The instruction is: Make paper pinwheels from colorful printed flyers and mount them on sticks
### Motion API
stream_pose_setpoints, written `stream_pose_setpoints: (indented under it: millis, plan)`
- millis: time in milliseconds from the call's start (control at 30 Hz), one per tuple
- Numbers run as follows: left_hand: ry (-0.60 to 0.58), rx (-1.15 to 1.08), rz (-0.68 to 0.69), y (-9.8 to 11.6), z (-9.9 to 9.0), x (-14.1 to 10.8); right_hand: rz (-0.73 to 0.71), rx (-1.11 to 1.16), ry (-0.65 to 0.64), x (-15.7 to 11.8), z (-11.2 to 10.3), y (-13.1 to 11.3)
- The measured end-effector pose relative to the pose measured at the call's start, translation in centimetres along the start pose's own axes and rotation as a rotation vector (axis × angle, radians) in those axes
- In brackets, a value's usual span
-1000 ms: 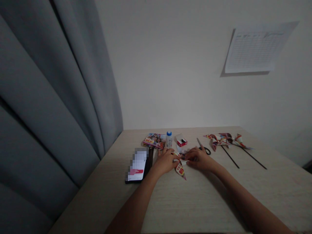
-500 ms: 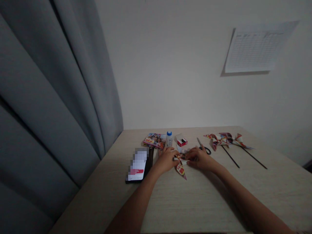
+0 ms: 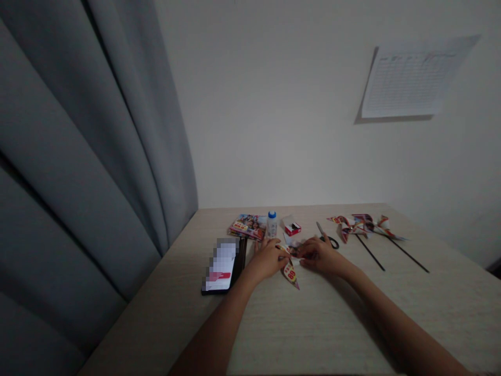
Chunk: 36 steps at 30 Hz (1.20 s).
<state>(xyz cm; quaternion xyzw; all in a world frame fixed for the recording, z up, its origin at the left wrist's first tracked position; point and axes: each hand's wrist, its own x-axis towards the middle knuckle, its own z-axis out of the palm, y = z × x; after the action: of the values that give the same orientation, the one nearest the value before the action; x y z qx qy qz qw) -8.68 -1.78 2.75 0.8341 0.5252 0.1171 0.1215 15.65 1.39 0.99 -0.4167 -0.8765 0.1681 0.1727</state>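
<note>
Paper pinwheel (image 3: 290,272): looks unfinished, no stick visible
Left hand (image 3: 267,258): fingers pinching it
Right hand (image 3: 320,256): fingers pinching too
Two others (image 3: 349,228): sticks (image 3: 370,253) on, look done

Printed paper (image 3: 290,273) partly behind fingers (image 3: 310,249)

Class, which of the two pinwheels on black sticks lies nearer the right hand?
The left pinwheel, between the scissors and the right pinwheel, which lies farther from the right hand.
</note>
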Motion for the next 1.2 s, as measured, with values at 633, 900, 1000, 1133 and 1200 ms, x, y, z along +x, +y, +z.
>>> stream_pose_setpoints:
  millis: [633, 900, 1000, 1133, 1200]
  plan:
    - [0.038, -0.102, 0.025, -0.4, 0.6, 0.5, -0.017, 0.009, 0.015, 0.0, 0.0, 0.0]
    - [0.068, -0.134, 0.047, -0.7, 1.1, 1.0, -0.028, -0.026, 0.02, 0.1, 0.0, 0.0]
    - [0.058, -0.102, 0.033, -0.6, 1.0, 0.8, -0.018, -0.029, 0.02, 0.0, -0.2, -0.2]
    - [0.022, -0.066, 0.021, -0.3, 0.7, 0.4, -0.017, -0.025, 0.025, -0.1, -0.2, -0.2]
    - [0.002, -0.053, 0.008, -0.2, 0.4, 0.2, -0.011, -0.019, 0.03, -0.1, -0.1, -0.2]
